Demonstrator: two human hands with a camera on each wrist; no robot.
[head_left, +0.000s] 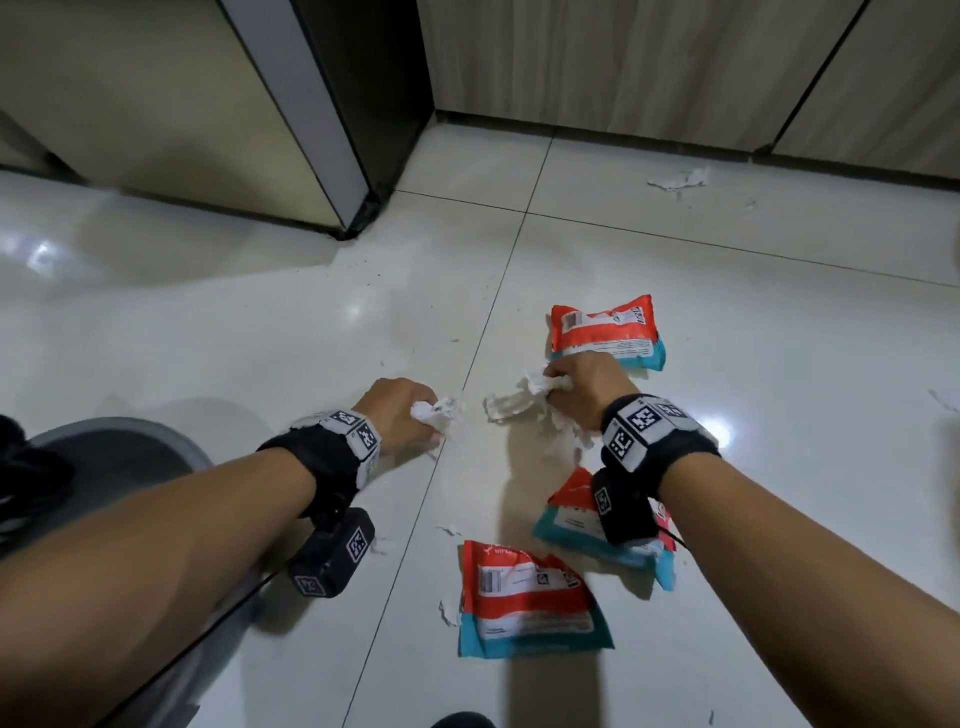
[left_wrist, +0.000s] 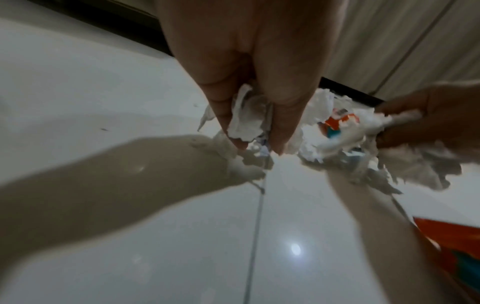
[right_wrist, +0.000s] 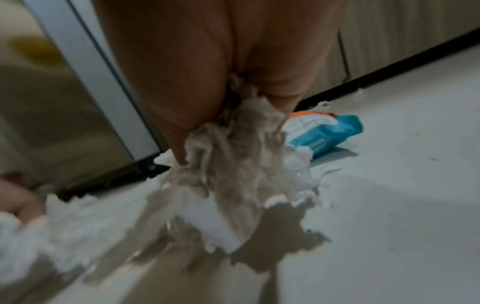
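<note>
- when you looked, how far along was the cleanup?
- partway: left hand (head_left: 397, 410) curled round a small tissue wad (head_left: 436, 410), right hand (head_left: 584, 384) clenched a bigger wad (head_left: 511, 402); scraps (head_left: 678, 179) lay well beyond the fingertips, uncollected.

White tissue wads (head_left: 511, 402) in left hand (head_left: 400, 410) and right hand (head_left: 584, 387) (three red packets (head_left: 602, 332) nearby)

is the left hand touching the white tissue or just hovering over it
Touching: the left wrist view shows the left hand pinching the crumpled white tissue between its fingers.
</note>
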